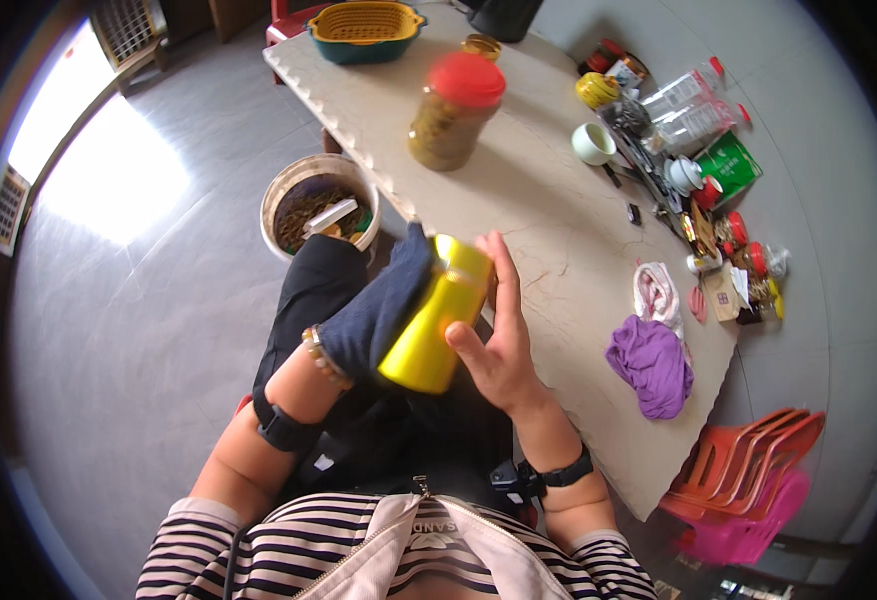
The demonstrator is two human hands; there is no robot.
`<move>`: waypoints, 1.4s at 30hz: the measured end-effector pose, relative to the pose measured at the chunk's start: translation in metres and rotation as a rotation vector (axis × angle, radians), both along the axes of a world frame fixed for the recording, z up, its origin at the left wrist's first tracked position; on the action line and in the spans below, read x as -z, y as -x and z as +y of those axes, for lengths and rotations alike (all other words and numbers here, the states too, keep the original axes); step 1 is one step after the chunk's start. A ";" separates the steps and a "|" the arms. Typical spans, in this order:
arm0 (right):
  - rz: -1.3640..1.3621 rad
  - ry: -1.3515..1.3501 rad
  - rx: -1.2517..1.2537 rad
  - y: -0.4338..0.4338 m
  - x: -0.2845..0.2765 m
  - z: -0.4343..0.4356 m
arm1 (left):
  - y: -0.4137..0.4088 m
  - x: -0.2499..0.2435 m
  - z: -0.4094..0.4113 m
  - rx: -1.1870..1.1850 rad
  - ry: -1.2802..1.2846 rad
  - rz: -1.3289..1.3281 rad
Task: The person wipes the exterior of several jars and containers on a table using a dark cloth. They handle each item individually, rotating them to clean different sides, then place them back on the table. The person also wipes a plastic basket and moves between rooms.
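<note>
A shiny yellow metal canister (438, 322) is held at a tilt above my lap, slightly blurred. My left hand (389, 300) is wrapped in a dark navy cloth (378, 315), which hides its fingers; the cloth presses against the canister's left side. On the other side my right hand (502, 330) steadies the canister, its thumb over the front and its long fingers along the upper right edge. Beyond them, on the pale marble-patterned table (551, 247), stands a red-lidded jar (453, 112) with greenish-brown contents.
A bucket of waste (269, 202) stands left of the table. A yellow-and-green basket (367, 34) sits at the far end. Along the right lie a purple cloth (652, 367), a pale cup (593, 144), plastic bottles (682, 94) and several small jars. Stacked plastic chairs (746, 465) stand at lower right.
</note>
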State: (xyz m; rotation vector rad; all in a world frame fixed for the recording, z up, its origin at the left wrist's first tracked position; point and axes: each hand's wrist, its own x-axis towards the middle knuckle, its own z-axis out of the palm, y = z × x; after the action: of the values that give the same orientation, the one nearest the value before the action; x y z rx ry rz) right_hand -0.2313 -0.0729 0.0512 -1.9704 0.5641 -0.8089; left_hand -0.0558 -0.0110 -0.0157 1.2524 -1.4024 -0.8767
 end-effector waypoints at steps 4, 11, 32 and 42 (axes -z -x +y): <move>-0.052 -0.558 -0.165 0.004 -0.017 -0.025 | 0.014 -0.035 -0.003 0.157 -0.519 0.358; -0.049 -0.550 -0.046 0.000 0.002 -0.035 | 0.020 -0.007 -0.015 0.245 -0.332 0.983; 0.094 0.836 -0.171 -0.013 -0.006 -0.062 | -0.032 -0.036 -0.040 -0.191 -0.121 -0.657; 0.141 0.651 0.365 -0.002 -0.043 -0.261 | -0.071 -0.005 -0.067 -0.136 -0.035 -0.677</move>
State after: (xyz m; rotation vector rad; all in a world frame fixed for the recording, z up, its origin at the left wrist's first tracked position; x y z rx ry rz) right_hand -0.2289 -0.3338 0.0946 -2.5726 0.8344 -1.1945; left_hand 0.0156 -0.0780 -0.0104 1.7443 -1.7923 -0.3879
